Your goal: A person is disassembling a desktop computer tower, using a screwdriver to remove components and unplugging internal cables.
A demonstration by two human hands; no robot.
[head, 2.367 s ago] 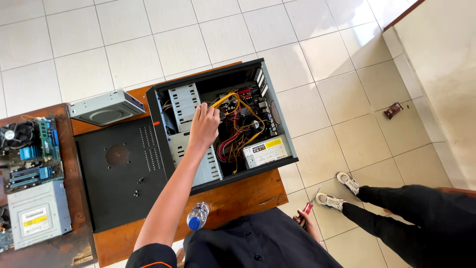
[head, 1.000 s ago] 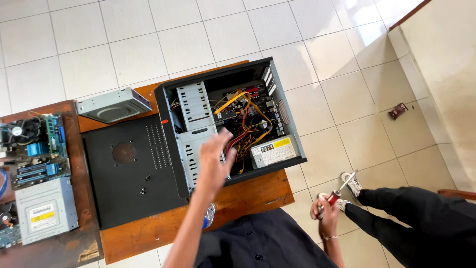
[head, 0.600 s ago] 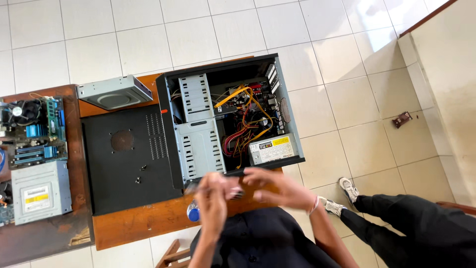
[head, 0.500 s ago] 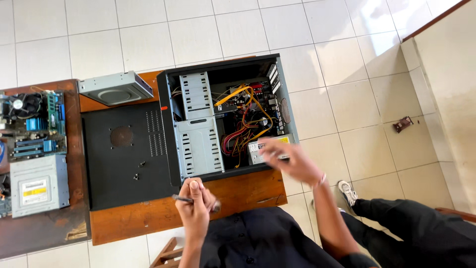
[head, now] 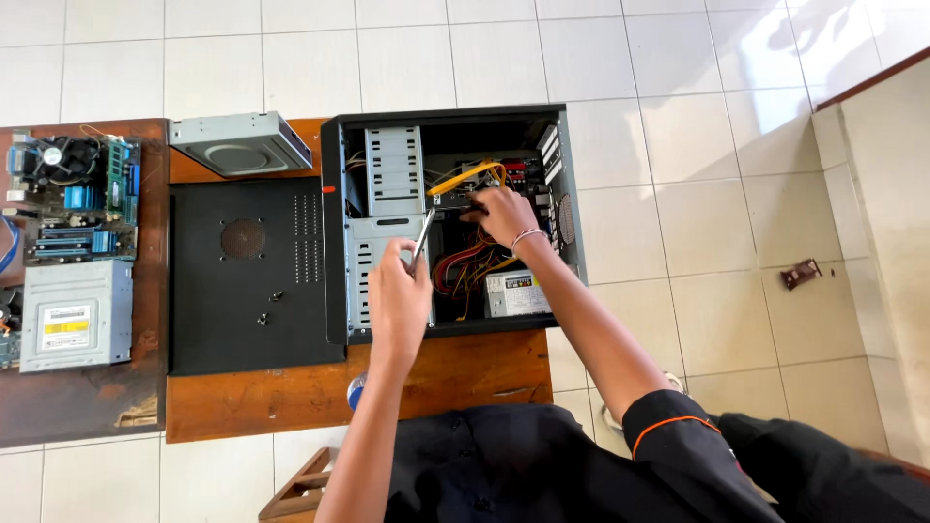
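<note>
An open black computer case (head: 334, 232) lies on its side on a wooden table (head: 291, 392). Inside it are a grey drive cage (head: 392, 184), yellow and red cables (head: 465, 179) and a grey power supply (head: 516, 292). My left hand (head: 399, 300) is closed around a screwdriver (head: 422, 237) whose shaft points up into the case. My right hand (head: 504, 215) reaches deep inside the case and its fingers rest on a component by the yellow cables; what they grip is hidden.
The black side panel (head: 247, 276) with two loose screws (head: 269, 305) lies left of the case. A grey optical drive (head: 240, 143) sits behind it. Further left are a motherboard (head: 73, 199) and another drive (head: 73, 315). White floor tiles surround the table.
The screwdriver has passed from my right hand to my left. Both hands have moved up from the table's near edge into the case, the right hand going deepest.
</note>
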